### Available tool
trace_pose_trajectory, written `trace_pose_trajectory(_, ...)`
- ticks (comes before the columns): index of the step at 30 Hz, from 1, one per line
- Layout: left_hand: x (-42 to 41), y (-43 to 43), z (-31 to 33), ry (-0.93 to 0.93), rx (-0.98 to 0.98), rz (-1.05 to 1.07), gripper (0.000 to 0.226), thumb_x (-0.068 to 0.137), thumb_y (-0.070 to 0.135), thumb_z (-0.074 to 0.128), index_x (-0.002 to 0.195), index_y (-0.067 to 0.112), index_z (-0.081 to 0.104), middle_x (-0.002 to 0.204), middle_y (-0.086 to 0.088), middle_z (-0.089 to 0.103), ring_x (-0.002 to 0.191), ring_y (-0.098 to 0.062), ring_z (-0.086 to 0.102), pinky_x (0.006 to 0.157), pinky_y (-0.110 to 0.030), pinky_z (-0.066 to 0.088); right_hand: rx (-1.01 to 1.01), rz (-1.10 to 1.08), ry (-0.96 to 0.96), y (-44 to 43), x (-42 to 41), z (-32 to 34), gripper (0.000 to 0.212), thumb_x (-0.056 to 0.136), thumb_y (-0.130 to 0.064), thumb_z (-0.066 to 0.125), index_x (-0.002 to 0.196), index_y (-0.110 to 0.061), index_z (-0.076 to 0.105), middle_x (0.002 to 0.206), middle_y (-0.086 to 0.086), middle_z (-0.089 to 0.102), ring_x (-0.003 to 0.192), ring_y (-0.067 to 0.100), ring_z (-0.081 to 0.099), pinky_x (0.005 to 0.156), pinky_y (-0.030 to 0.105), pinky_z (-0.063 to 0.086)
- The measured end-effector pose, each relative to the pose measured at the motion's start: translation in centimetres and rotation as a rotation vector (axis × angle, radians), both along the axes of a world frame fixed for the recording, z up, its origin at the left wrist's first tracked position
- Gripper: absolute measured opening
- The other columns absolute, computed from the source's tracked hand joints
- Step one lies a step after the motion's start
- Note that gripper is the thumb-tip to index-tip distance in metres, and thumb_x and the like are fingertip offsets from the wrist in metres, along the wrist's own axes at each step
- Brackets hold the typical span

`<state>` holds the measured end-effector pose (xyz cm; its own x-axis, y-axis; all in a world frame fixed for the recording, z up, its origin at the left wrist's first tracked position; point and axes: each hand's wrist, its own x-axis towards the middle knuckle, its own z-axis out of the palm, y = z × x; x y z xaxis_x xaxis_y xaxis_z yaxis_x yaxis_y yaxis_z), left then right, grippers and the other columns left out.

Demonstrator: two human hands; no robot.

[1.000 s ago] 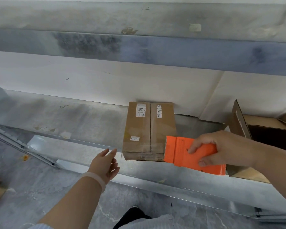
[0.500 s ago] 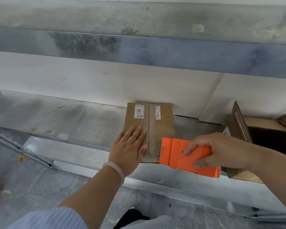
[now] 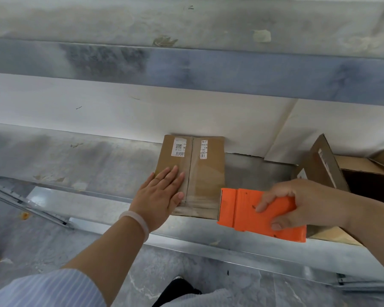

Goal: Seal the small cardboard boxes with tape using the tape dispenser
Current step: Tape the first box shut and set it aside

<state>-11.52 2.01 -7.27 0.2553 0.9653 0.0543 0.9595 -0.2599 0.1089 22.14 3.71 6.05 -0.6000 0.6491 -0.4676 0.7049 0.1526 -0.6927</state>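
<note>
Now the left hand (image 3: 162, 197) lies flat on the small box (image 3: 205, 173); the right hand (image 3: 297, 202) grips the tape dispenser (image 3: 248, 212), apparently touching the box's near right corner, seam running away.

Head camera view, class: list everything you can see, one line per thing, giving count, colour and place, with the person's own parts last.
small cardboard box: one, brown, white labels, flat on the shelf, centre.
tape dispenser: one, orange, at the box's near right corner.
open cardboard box: one, brown, right end of the shelf.
metal shelf: one, grey, across the middle.
bracelet: one, pale, on the left wrist.
left hand: one, flat on the box's left half.
right hand: one, gripping the dispenser.
</note>
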Motion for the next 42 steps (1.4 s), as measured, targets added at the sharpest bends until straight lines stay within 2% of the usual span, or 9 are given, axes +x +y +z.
trace_pose_trajectory(3,-0.2,0.1,0.1,0.009,0.002,-0.012,0.067,0.102,0.055,0.002,0.149,0.023,0.038,0.157,0.004,0.031,0.145,-0.015,0.027,0.119,-0.038,0.017,0.006,0.02,-0.03,0.1,0.6,0.3,0.039,0.064,-0.053,0.08,0.101,-0.057,0.066,0.111,-0.037,0.06,0.103,-0.007,0.061,0.09,0.024,0.054)
trace_pose_trajectory(8,-1.1,0.5,0.2,0.039,-0.008,-0.032,0.067,0.101,0.057,0.001,0.15,0.024,0.033,0.158,0.004,0.029,0.146,-0.015,0.023,0.119,-0.037,0.014,-0.017,-0.003,-0.047,-0.2,1.6,0.9,0.031,0.074,-0.038,0.083,0.096,-0.053,0.069,0.103,-0.043,0.056,0.098,-0.013,0.058,0.071,0.011,0.052)
trace_pose_trajectory(13,-1.1,0.6,0.3,0.032,-0.041,-0.039,0.069,0.1,0.058,0.0,0.152,0.025,0.03,0.159,0.006,0.022,0.148,-0.014,0.018,0.121,-0.039,0.015,0.001,-0.012,-0.172,-0.3,2.1,0.8,0.034,0.072,-0.048,0.081,0.099,-0.06,0.064,0.112,-0.028,0.061,0.099,0.001,0.064,0.084,0.027,0.058)
trace_pose_trajectory(19,-0.6,0.5,0.9,0.04,-0.063,-0.028,0.077,0.093,0.063,-0.007,0.154,0.027,0.022,0.161,0.009,0.012,0.15,-0.012,0.009,0.121,-0.038,0.001,0.143,0.088,-0.3,-0.5,0.4,0.1,0.031,0.079,-0.055,0.072,0.107,-0.055,0.059,0.112,-0.033,0.056,0.096,-0.007,0.057,0.089,0.022,0.051)
trace_pose_trajectory(22,1.6,0.9,2.8,0.031,-0.131,0.086,0.077,0.086,0.056,0.003,0.154,0.028,0.026,0.163,0.007,0.014,0.151,-0.011,0.007,0.122,-0.041,-0.003,0.196,0.105,-0.313,-0.8,-0.5,-0.7,0.03,0.082,-0.055,0.069,0.11,-0.054,0.056,0.108,-0.036,0.049,0.094,-0.006,0.052,0.085,0.019,0.048)
trace_pose_trajectory(24,4.0,1.3,4.0,-0.018,-0.115,0.103,0.062,0.094,0.051,0.019,0.151,0.03,0.033,0.162,0.006,0.022,0.15,-0.012,0.012,0.123,-0.043,0.0,0.212,0.079,-0.299,-1.0,-0.9,-1.3,0.028,0.082,-0.056,0.069,0.106,-0.055,0.056,0.102,-0.037,0.047,0.09,-0.007,0.05,0.08,0.018,0.047)
trace_pose_trajectory(26,6.7,1.4,4.2,-0.1,-0.16,0.023,0.058,0.1,0.052,0.027,0.154,0.034,0.021,0.163,0.008,0.014,0.151,-0.011,0.006,0.123,-0.042,-0.001,0.214,0.045,-0.281,-1.3,-1.1,-1.8,0.026,0.081,-0.057,0.069,0.103,-0.057,0.056,0.1,-0.036,0.049,0.09,-0.007,0.051,0.076,0.018,0.046)
trace_pose_trajectory(31,9.2,1.2,1.5,0.036,-0.159,-0.054,0.08,0.08,0.073,-0.009,0.153,0.042,-0.007,0.163,0.012,-0.012,0.15,-0.011,-0.01,0.122,-0.046,-0.001,0.146,-0.004,-0.252,-1.9,-1.1,-2.8,0.027,0.083,-0.055,0.068,0.105,-0.056,0.053,0.113,-0.03,0.044,0.104,0.005,0.053,0.088,0.024,0.051)
trace_pose_trajectory(42,7.7,1.7,0.9,0.017,-0.129,-0.138,0.08,0.075,0.075,-0.026,0.148,0.043,-0.014,0.162,0.012,-0.013,0.151,-0.012,-0.008,0.122,-0.047,0.003,0.04,-0.116,-0.138,-3.8,2.2,-1.8,0.031,0.077,-0.053,0.075,0.1,-0.064,0.057,0.112,-0.036,0.053,0.098,-0.003,0.059,0.083,0.018,0.053)
